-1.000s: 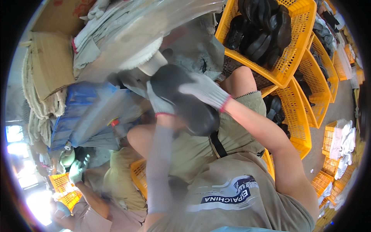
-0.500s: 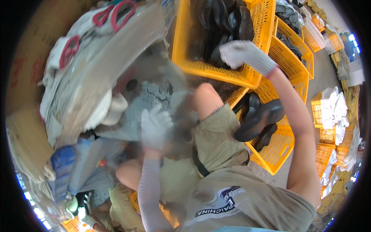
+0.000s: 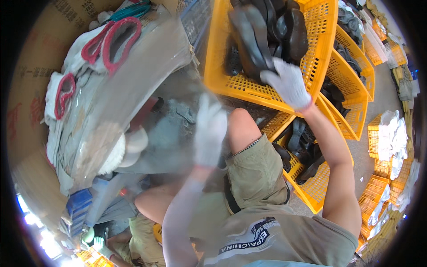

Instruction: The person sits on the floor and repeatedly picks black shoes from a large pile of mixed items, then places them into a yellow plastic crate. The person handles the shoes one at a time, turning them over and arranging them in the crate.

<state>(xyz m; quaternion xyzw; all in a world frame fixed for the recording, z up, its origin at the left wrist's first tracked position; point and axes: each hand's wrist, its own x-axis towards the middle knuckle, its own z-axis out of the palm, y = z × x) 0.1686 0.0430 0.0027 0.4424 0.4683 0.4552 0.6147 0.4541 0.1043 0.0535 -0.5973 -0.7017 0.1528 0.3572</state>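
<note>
My right hand (image 3: pixel 288 84), in a white knit glove, reaches into the upper yellow crate (image 3: pixel 258 95). Its fingers close on the near end of a dark shoe sole (image 3: pixel 251 42), which is smeared by motion and tilts up over several others. Over the grey work surface, beside my bare knee, my left hand (image 3: pixel 211 131) is gloved too and blurred. Its fingers look stretched out, and nothing shows in them. Below my right forearm, a lower yellow crate (image 3: pixel 318 198) holds several more dark soles (image 3: pixel 302 144).
A cardboard box wall (image 3: pixel 31 89) and a pile of grey-white cloth pieces with red-rimmed openings (image 3: pixel 122 44) stand at the left. A pale round pad (image 3: pixel 133 144) lies by them. More yellow crates (image 3: pixel 351 75) line the right. Another person's gloved hand (image 3: pixel 102 247) shows at lower left.
My right hand has closed on a sole in the upper crate. The dark sole that was above the lower crate now lies lower, among the others. My left hand has moved right and away from me.
</note>
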